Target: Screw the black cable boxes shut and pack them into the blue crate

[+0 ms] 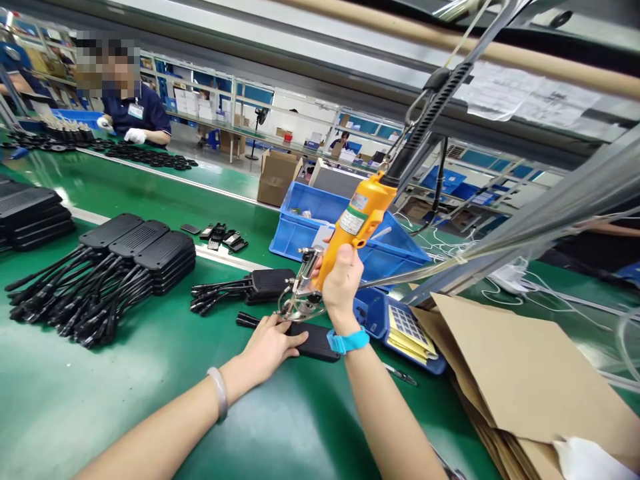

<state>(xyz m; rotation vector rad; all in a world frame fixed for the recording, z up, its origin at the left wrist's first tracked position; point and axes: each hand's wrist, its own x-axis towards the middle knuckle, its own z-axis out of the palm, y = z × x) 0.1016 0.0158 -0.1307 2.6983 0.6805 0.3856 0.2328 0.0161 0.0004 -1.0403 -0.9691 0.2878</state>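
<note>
My right hand (344, 283) is wrapped round an orange electric screwdriver (354, 217), which hangs from a coiled cable and hook. Its metal lower end is over a flat black plastic case (316, 342) lying on the green table. On the left part of that case rests my left hand (270, 343), thumb and fingers spread, pressing it from above. Short black cable ends (247, 321) stick out on the case's left. The screwdriver's tip is hidden behind my left fingers and the metal fittings. Just beyond lies a similar black case with cables (270, 283).
Stacked black cases with cables (150, 250) stand at left, near small black parts (220, 235). A blue bin (300, 230) is behind the screwdriver. Cardboard sheets (540, 360), a blue tray (435, 363) and a pen (401, 375) lie right. A gloved co-worker (137, 110) sits across.
</note>
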